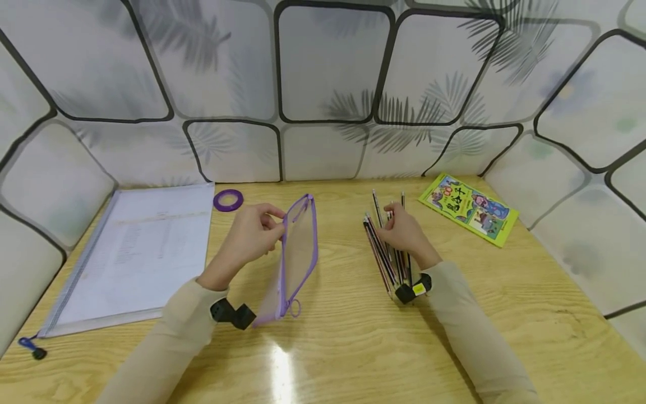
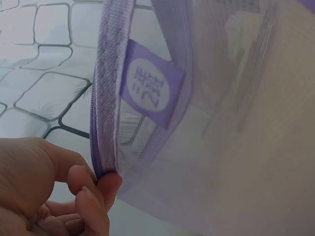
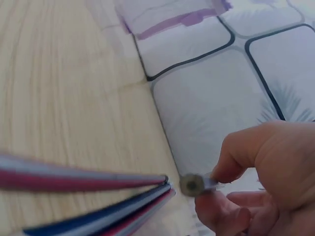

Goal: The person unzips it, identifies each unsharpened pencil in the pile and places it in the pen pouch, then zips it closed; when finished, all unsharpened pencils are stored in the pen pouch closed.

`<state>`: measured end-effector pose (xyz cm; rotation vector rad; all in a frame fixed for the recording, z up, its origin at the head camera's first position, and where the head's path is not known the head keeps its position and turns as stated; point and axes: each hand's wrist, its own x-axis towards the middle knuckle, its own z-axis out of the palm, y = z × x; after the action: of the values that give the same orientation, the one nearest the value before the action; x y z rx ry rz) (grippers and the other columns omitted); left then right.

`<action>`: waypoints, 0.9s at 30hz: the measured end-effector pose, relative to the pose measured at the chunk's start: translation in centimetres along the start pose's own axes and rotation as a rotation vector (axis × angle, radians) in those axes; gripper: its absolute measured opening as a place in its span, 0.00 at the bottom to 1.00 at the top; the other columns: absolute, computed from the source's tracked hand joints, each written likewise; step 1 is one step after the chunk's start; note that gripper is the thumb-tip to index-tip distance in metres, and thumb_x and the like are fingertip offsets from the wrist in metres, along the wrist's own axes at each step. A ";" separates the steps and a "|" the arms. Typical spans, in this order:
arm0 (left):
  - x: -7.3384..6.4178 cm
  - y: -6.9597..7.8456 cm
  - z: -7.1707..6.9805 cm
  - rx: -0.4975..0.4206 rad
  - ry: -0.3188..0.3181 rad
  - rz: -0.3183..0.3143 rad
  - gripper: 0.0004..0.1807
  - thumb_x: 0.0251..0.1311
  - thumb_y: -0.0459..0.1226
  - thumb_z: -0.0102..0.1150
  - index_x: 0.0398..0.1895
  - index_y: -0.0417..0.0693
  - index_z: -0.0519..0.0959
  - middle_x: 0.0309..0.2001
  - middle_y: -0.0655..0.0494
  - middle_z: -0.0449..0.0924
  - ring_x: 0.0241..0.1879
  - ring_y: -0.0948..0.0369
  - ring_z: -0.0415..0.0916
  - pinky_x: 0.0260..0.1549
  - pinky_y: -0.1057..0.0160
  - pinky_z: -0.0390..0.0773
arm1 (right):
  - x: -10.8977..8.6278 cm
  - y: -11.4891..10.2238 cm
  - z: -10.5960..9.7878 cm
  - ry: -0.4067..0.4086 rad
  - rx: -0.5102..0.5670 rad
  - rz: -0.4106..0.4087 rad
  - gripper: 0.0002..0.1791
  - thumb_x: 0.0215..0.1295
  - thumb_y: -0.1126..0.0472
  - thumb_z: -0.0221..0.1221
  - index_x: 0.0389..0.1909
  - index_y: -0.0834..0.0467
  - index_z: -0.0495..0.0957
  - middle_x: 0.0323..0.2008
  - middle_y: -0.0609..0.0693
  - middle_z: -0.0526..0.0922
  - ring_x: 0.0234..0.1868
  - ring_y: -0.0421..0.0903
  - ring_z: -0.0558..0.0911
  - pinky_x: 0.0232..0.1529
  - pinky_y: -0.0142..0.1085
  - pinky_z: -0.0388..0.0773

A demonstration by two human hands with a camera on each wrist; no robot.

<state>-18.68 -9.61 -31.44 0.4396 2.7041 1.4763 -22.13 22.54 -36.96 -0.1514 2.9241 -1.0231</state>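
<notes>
Apparently, only a start is made: the mesh pouch (image 1: pixel 284 264) is pinched by its edge between curled thumb and forefinger of the left hand (image 1: pixel 254 235), its mouth parted. One pencil (image 3: pixel 192 185) is pinched by the right hand (image 1: pixel 404 230); the other pencils (image 1: pixel 380 252) are left on the table (image 1: pixel 343 336), outside the pouch.

The sheet (image 1: pixel 138 252) bears illegibly small print; right-wrist view crops the blurred pencils (image 3: pixel 83 181).
</notes>
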 end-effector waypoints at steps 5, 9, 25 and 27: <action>-0.1 -0.2 0.1 -0.037 0.001 -0.009 0.13 0.57 0.29 0.53 0.45 0.34 0.78 0.23 0.46 0.81 0.13 0.63 0.72 0.12 0.67 0.75 | -0.2 -0.5 0.1 -0.040 0.102 -0.014 0.29 0.65 0.66 0.54 0.66 0.67 0.61 0.34 0.56 0.77 0.29 0.46 0.75 0.28 0.35 0.72; -0.2 -0.4 0.3 -0.077 -0.011 -0.020 0.11 0.57 0.28 0.53 0.43 0.32 0.77 0.22 0.45 0.81 0.13 0.63 0.72 0.13 0.67 0.75 | -0.8 -1.1 0.0 -0.082 0.183 -0.037 0.28 0.65 0.69 0.52 0.67 0.65 0.61 0.32 0.55 0.75 0.25 0.45 0.72 0.25 0.35 0.71; 0.2 -0.6 0.1 -0.305 -0.008 -0.083 0.06 0.62 0.25 0.50 0.39 0.26 0.73 0.20 0.51 0.80 0.15 0.64 0.77 0.20 0.64 0.83 | -3.4 -5.7 -0.4 -0.143 0.308 -0.151 0.29 0.66 0.68 0.49 0.69 0.60 0.59 0.34 0.54 0.72 0.20 0.43 0.72 0.18 0.34 0.72; 0.3 -0.6 0.2 -0.325 -0.007 -0.098 0.07 0.63 0.25 0.50 0.39 0.26 0.73 0.21 0.51 0.79 0.16 0.65 0.77 0.21 0.64 0.83 | -3.9 -6.2 -0.5 -0.144 0.300 -0.170 0.28 0.67 0.67 0.49 0.69 0.60 0.59 0.34 0.53 0.73 0.20 0.42 0.71 0.19 0.34 0.71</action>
<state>-19.04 -9.69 -32.07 0.2901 2.3754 1.8325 -17.77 18.38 -32.69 -0.4467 2.6275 -1.3952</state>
